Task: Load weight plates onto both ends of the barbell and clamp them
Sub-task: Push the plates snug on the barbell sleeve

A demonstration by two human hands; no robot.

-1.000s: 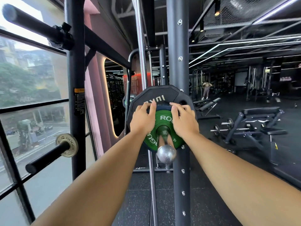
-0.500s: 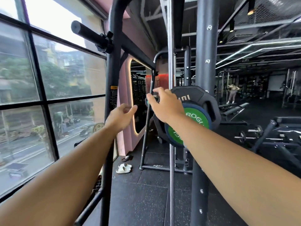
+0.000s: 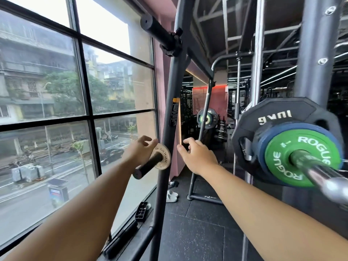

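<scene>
Barbell [image 3: 320,172] sleeve, well to the right of the rack upright [image 3: 165,129], carries a black plate [image 3: 273,113], a blue plate [image 3: 263,138] and a green plate [image 3: 282,162] stacked close together, with bare chrome beyond them and no clamp in sight. Left of the upright, a small gold plate [image 3: 165,159] sits on a storage peg [image 3: 148,165] that juts from the post. The person's left hand [image 3: 139,150] reaches toward its rim with fingers loosely curled and gripping nothing; whether a fingertip touches the plate cannot be told. The right hand [image 3: 197,157] hangs just right of the upright, fingers spread and empty. By the look of it, this end is mostly loaded and the gold plate may be the next addition. Clamping is not yet done here, and the bar's far end is out of view, its state unknown.
</scene>
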